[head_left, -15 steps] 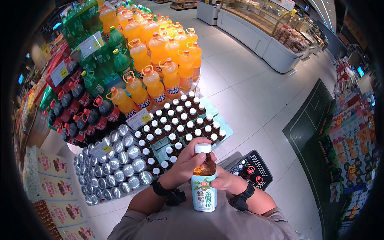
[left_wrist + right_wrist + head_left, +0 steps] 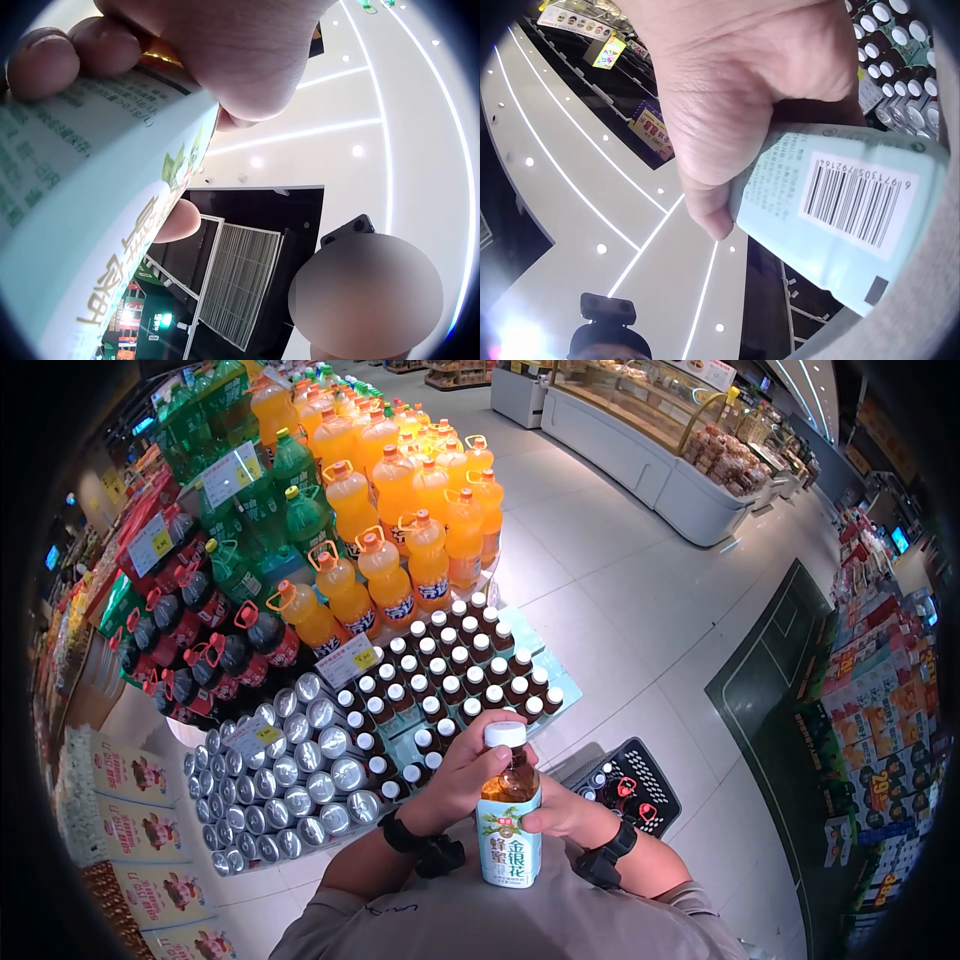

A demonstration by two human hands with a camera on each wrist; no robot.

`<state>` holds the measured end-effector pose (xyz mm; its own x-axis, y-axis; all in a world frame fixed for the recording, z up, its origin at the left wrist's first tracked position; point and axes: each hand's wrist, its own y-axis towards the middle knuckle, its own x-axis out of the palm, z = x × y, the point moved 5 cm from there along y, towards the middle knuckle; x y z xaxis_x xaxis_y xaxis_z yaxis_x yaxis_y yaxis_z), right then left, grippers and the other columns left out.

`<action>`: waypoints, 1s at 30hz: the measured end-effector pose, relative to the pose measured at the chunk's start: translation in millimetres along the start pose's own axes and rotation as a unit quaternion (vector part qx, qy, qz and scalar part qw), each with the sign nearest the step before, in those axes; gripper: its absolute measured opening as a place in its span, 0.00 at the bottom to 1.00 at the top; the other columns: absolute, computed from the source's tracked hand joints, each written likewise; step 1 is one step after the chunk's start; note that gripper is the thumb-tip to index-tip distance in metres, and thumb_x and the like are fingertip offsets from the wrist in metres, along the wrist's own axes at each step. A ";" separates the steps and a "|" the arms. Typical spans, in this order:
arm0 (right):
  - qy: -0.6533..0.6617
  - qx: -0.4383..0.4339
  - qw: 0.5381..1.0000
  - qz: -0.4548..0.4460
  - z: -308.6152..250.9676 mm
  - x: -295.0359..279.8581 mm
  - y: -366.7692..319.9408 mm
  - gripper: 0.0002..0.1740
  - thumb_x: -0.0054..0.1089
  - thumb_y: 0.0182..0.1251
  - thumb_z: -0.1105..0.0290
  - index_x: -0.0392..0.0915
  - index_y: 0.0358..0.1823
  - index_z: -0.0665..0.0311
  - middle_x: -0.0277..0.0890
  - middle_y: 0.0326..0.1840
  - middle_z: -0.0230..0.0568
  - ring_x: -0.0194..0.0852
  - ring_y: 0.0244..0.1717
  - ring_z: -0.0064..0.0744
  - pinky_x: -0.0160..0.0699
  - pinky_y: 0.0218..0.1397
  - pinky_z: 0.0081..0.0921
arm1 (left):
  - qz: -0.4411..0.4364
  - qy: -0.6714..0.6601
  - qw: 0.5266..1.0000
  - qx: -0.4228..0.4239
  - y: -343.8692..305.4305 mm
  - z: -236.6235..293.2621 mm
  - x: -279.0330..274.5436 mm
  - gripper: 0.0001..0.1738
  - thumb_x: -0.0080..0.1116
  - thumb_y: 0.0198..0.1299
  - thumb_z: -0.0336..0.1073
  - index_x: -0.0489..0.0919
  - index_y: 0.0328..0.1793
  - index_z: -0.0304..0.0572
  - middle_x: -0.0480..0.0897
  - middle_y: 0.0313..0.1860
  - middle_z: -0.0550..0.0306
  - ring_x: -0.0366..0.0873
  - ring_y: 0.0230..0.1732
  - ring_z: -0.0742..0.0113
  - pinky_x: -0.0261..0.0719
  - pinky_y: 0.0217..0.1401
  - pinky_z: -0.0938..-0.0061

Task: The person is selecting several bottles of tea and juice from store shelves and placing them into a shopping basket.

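A bottled drink point(image 2: 510, 850) with a white cap, amber contents and a pale blue label stands nearly upright before the chest in the head view. My left hand point(image 2: 452, 785) grips it around the neck and shoulder, thumb just below the cap. Lower down, my right hand point(image 2: 568, 816) holds its side with the thumb on the front label. The left wrist view shows the printed label point(image 2: 82, 195) close up, with fingertips curled over it. In the right wrist view, a barcode point(image 2: 859, 202) faces the camera beside my thumb.
White-capped bottles point(image 2: 460, 655) stand in pale green crates ahead, beside silver-topped cans point(image 2: 290, 760). Behind them rise large orange soda bottles point(image 2: 385, 575). A dark shopping basket point(image 2: 650, 770) with several bottles inside sits on the floor at right. A bakery counter point(image 2: 640, 450) stands farther off.
The bottle has turned very slightly, and its cap sits a touch lower in the head view. Both hands keep their hold on it.
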<state>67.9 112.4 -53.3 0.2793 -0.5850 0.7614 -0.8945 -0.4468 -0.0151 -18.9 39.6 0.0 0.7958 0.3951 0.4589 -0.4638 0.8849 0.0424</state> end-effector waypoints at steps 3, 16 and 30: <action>-0.005 0.000 1.000 0.003 0.3 1.3 -0.7 0.50 0.80 0.49 0.54 0.64 0.70 0.67 0.74 0.62 0.40 0.74 0.63 0.34 0.73 0.67 0.34 | 0.001 -0.015 1.000 0.000 -1.8 -1.2 0.1 0.23 0.49 0.72 0.39 0.63 0.68 0.36 0.79 0.50 0.50 0.78 0.51 0.69 0.78 0.56 0.72; -0.020 -0.122 0.984 0.131 -23.3 -7.0 -14.0 0.47 0.81 0.49 0.62 0.65 0.69 0.65 0.76 0.60 0.39 0.76 0.61 0.34 0.74 0.67 0.36 | 0.012 0.093 0.995 -0.031 -16.3 -20.9 9.2 0.30 0.47 0.73 0.36 0.56 0.77 0.34 0.71 0.66 0.50 0.69 0.66 0.68 0.70 0.68 0.69; -0.109 -0.218 0.945 0.216 -45.4 -17.1 -39.9 0.47 0.79 0.50 0.54 0.65 0.67 0.65 0.75 0.59 0.42 0.77 0.60 0.36 0.76 0.64 0.36 | -0.095 0.080 0.987 -0.100 -24.6 -55.3 14.8 0.54 0.69 0.60 0.42 0.45 0.81 0.33 0.61 0.74 0.47 0.60 0.75 0.62 0.60 0.76 0.63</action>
<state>83.0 171.0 -36.3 -0.1231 -0.7957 0.5931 -0.9870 0.1603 0.0102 25.8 37.3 -43.3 0.9196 0.2371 0.3131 -0.2266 0.9715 -0.0700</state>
